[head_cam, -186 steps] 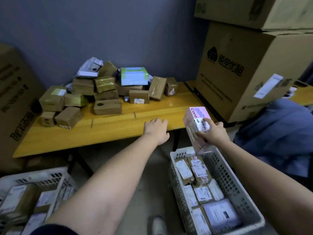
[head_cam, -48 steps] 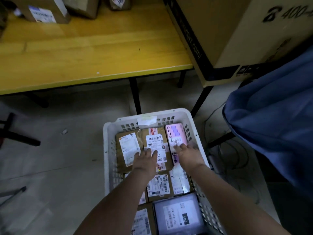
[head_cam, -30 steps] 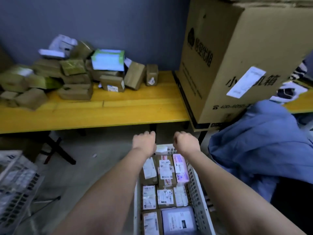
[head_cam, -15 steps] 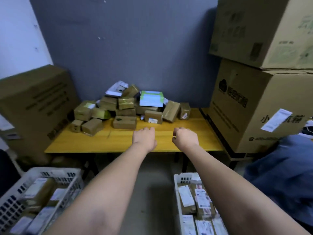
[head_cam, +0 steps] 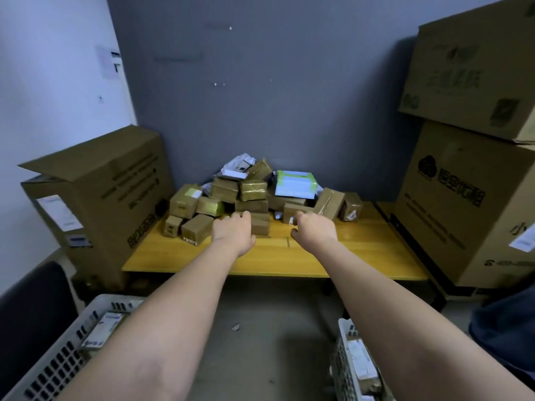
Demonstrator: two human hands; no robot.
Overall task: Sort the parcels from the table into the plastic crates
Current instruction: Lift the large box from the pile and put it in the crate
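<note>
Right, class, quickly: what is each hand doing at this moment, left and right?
Left hand: reaching to the brown parcels, fingers loosely curled, holding nothing.
Right hand: over the table, fingers loosely curled, holding nothing.
</note>
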